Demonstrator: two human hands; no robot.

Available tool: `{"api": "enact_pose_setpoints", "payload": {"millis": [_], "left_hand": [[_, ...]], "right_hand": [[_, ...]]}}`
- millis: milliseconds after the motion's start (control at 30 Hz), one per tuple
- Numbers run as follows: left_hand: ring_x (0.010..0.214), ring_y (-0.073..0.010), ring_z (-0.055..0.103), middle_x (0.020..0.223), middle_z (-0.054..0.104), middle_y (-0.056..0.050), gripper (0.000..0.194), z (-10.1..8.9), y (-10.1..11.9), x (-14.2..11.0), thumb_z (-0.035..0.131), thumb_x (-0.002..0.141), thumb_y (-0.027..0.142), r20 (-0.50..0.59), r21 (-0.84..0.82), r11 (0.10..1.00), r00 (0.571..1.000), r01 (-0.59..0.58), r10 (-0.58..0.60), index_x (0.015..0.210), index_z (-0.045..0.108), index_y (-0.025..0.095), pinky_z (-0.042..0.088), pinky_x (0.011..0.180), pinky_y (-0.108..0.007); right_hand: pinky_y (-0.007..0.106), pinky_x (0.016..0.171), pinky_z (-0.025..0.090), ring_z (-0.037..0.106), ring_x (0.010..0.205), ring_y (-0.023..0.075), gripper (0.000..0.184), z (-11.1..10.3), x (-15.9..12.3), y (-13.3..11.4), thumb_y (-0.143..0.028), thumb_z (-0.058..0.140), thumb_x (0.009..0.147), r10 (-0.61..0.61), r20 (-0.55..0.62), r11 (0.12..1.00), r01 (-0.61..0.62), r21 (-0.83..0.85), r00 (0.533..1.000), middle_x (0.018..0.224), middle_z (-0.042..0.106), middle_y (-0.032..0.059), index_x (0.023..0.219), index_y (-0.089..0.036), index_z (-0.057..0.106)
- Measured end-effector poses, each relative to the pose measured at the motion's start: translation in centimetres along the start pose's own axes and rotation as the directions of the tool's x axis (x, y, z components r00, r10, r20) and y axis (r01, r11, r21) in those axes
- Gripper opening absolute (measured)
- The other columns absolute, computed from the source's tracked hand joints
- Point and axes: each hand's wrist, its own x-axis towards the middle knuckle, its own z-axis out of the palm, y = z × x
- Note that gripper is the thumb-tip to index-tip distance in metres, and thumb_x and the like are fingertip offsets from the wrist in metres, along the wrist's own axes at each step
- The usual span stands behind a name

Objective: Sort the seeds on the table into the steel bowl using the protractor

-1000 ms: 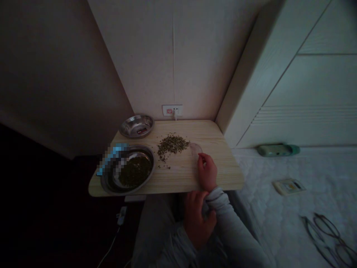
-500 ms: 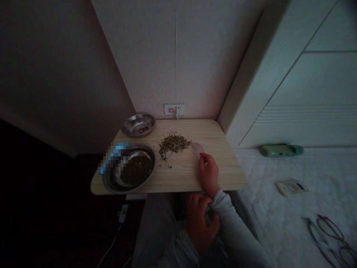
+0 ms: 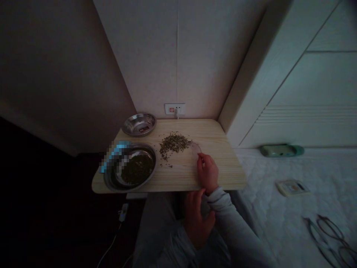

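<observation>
My right hand [image 3: 208, 172] rests on a small wooden table [image 3: 217, 149], its fingers pinched on a clear plastic spoon [image 3: 195, 148] whose bowl touches the right edge of a heap of small dark green grains [image 3: 173, 143]. Below the table's front edge my left hand [image 3: 196, 219] grips the grey cuff of my right sleeve [image 3: 220, 199]. To the left of the grains stands a steel bowl [image 3: 131, 167] partly filled with the same dark grains. An empty steel bowl [image 3: 139, 124] sits behind it at the back left corner.
A wall socket [image 3: 174, 109] with a plug sits just behind the table. A white wardrobe [image 3: 292, 82] rises at the right. On the bed lie a green case [image 3: 281, 150], a small card box [image 3: 292, 187] and glasses [image 3: 329, 238]. A blurred blue patch [image 3: 114, 156] covers the bowl's left rim.
My right hand has drifted slightly left, bringing the spoon against the grain heap. My left hand has shifted its hold on the right sleeve cuff.
</observation>
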Motion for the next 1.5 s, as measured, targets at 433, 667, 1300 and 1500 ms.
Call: {"api": "enact_pose_setpoints", "payload": {"millis": [433,667,1300,1500], "left_hand": [[0.092,-0.023,0.041,0.093,0.048,-0.012,0.041,0.0,-0.2,-0.3,0.052,0.058,0.008,0.05,-0.038,0.999,0.998,-0.029,0.031,0.099,0.047,0.009,0.032,0.082,-0.04],[0.09,-0.0216,0.045,0.092,0.049,-0.008,0.035,-1.6,-0.2,-0.8,0.053,0.059,0.01,0.081,-0.135,0.991,0.997,0.026,-0.015,0.093,0.054,0.018,0.034,0.08,-0.038],[0.041,-0.0179,0.058,0.052,0.06,0.0,0.023,-15.3,-5.1,3.4,0.052,0.068,0.027,-0.285,-0.776,0.536,0.573,0.333,-0.768,0.086,0.04,0.021,0.046,0.043,-0.032],[0.044,-0.0189,0.059,0.049,0.06,0.001,0.019,-15.1,-5.1,3.3,0.051,0.06,0.01,-0.293,-0.795,0.526,0.568,0.302,-0.769,0.076,0.045,0.018,0.046,0.041,-0.029]], "right_hand": [[0.029,0.068,0.042,0.051,0.071,0.0148,0.021,0.2,-0.1,0.3,-0.02,0.036,0.077,0.043,-0.025,0.998,-0.042,0.053,0.999,0.078,0.058,0.0061,0.089,-0.015,0.054],[0.029,0.066,0.042,0.051,0.072,0.0142,0.021,0.2,-0.3,0.4,-0.021,0.037,0.077,0.062,-0.036,0.99,-0.057,0.126,0.997,0.079,0.058,0.0064,0.089,-0.015,0.053],[0.029,0.065,0.042,0.051,0.069,0.0135,0.023,-0.1,-0.3,0.4,-0.022,0.038,0.076,0.095,0.002,0.977,-0.093,0.189,0.995,0.08,0.058,0.0073,0.09,-0.013,0.054],[0.03,0.067,0.041,0.051,0.072,0.0144,0.022,0.0,-0.3,0.5,-0.023,0.038,0.076,0.107,0.012,0.967,-0.107,0.23,0.994,0.081,0.058,0.0074,0.089,-0.014,0.054]]}}
